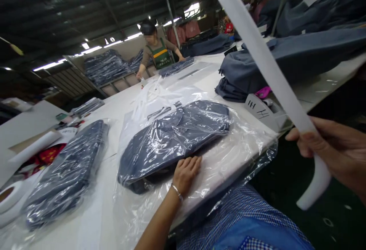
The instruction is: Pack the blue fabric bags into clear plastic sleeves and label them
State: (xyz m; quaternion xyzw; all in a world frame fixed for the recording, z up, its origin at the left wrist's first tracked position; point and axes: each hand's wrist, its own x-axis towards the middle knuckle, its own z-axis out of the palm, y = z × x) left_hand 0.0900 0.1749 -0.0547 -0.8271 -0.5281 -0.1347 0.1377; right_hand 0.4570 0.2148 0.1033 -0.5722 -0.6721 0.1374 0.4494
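Note:
A folded dark blue garment (pixel 174 135) lies in a clear plastic bag on the white table (pixel 114 128). My left hand (pixel 187 173), with a bracelet at the wrist, rests at the near edge of this garment, its fingers curled on the plastic; what they hold, if anything, cannot be made out. Off to the right, my right hand (pixel 328 151) grips a long white strip (pixel 263 59) between thumb and fingers. The strip rises up and leftward, and its lower end curls below the hand.
Another bagged garment (pixel 68 173) lies at the left, near a white roll (pixel 11 196). Dark blue cloth (pixel 257 71) is heaped at the right behind a marked white piece (pixel 260 111). Across the table, a person (pixel 160 53) in a green apron handles a bagged garment.

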